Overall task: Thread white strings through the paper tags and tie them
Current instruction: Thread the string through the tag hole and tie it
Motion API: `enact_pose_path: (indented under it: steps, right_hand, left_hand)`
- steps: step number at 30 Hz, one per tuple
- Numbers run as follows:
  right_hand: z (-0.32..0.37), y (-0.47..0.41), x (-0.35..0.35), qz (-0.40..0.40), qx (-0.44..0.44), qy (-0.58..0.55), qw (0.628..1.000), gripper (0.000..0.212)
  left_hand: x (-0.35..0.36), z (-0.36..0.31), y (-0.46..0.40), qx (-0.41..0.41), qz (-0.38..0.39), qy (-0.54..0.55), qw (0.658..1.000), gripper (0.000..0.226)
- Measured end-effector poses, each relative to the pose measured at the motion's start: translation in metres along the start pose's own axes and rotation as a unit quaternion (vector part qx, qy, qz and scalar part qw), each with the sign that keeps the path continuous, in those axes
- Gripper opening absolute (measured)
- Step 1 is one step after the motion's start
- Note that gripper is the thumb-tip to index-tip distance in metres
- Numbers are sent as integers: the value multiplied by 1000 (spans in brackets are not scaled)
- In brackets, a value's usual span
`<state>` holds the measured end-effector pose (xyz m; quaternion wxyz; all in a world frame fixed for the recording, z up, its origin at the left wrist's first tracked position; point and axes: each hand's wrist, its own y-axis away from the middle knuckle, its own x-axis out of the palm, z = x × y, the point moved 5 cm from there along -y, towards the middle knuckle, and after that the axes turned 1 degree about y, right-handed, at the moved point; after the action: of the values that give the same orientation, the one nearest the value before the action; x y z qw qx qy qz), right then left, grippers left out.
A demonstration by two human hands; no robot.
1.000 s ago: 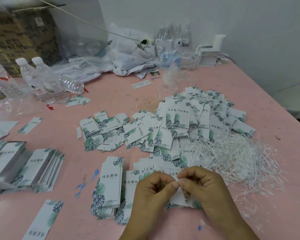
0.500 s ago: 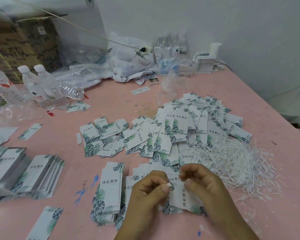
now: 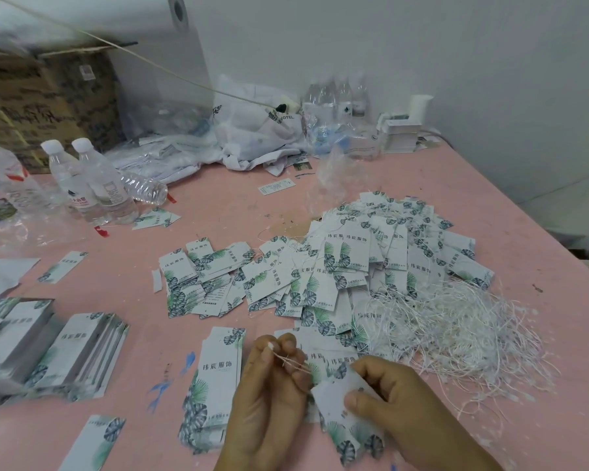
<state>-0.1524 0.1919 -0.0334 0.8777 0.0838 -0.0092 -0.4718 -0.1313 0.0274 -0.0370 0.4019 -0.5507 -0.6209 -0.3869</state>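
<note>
While pinched: string (image 3: 291, 362), tag (image 3: 340, 407).

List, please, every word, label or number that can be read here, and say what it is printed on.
"纬宸服饰": paper tags, and again on the heap.
"HOTEL": white bag.
Cardboard box lettering, bottle labels and the tags' small print: too blurred to read.

Hands: two, left hand (image 3: 269, 396) and right hand (image 3: 398, 413), near edge.
Upright water bottles (image 3: 82, 178) with white caps: two, far left. Bottle lying on side (image 3: 143, 191): one, just right of them.
Neat tag stacks (image 3: 79, 355): at least two, left.
Loose tags (image 3: 337, 270): one heap, centre, too many to count.
White strings (image 3: 456, 334): one tangle, right, uncountable.
Cardboard box (image 3: 45, 107): one, far left.
</note>
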Motion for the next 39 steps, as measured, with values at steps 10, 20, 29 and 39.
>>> enact_pose_path:
  steps: [10, 20, 29, 39]
  right_hand:
    - [-12, -10, -5, -172, -17, -178, 969, 16]
    - [-17, -12, 9, -143, 28, -122, 982, 21]
    - [-9, -16, 1, -147, 51, -221, 963, 22]
    - [94, -141, -93, -297, 37, -42, 953, 49]
  left_hand:
    - [6, 16, 12, 227, 21, -531, 816, 8]
    - [17, 19, 18, 310, -1, -695, 649, 18]
    - [26, 18, 22, 310, 16, -653, 691, 21]
    - [23, 20, 23, 300, 32, -704, 643, 31]
